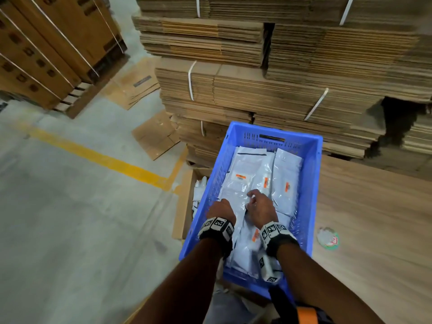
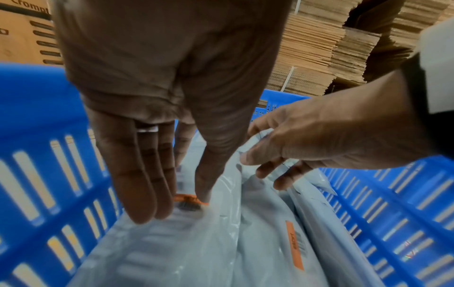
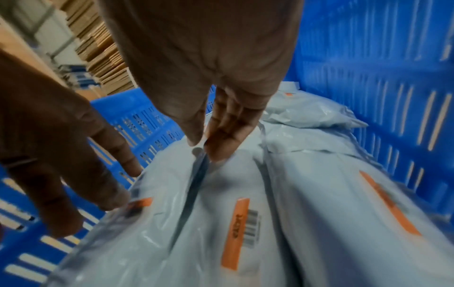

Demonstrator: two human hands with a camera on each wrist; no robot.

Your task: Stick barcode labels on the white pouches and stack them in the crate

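Note:
A blue slotted crate (image 1: 319,183) stands on a wooden top and holds several white pouches (image 1: 247,169) bearing orange barcode labels (image 3: 242,231). Both hands are down inside it. My left hand (image 2: 172,205) has straight fingers pressing on the top pouch (image 2: 184,242) beside its orange label (image 2: 189,202); in the head view it (image 1: 221,208) is near the crate's left wall. My right hand (image 3: 201,147) pinches a raised edge of a pouch between thumb and fingers, in mid-crate (image 1: 253,199).
Strapped stacks of flattened cardboard (image 1: 257,90) rise right behind the crate. The wooden top (image 1: 374,218) extends to the right, with a round roll (image 1: 328,238) lying on it. An open carton with more white pouches (image 1: 198,195) sits left of the crate. Concrete floor with a yellow line (image 1: 93,155) lies to the left.

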